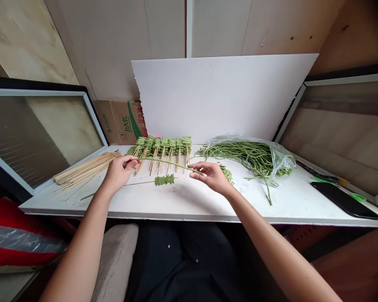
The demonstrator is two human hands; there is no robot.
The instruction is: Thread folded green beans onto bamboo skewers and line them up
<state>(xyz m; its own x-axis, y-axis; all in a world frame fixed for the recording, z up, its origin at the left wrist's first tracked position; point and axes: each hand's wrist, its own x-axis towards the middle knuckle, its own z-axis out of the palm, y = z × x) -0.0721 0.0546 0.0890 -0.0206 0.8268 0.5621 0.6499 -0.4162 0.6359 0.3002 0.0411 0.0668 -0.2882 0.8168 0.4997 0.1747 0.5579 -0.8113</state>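
Observation:
A long green bean (164,161) is stretched between my two hands above the white table (182,203). My left hand (119,172) pinches its left end. My right hand (209,175) holds its right end with fingers curled round it. Just below the bean lies a bamboo skewer with a short stack of green bean pieces (164,180) threaded on it. Behind it a row of finished bean skewers (164,150) lies side by side. A small heap of cut bean pieces (227,173) sits by my right hand.
A bundle of bare bamboo skewers (85,169) lies at the left. A plastic bag of long beans (255,156) lies at the right. A knife (321,174) and a black phone (345,200) are at the far right. A white board (220,96) and a cardboard box (121,121) stand behind.

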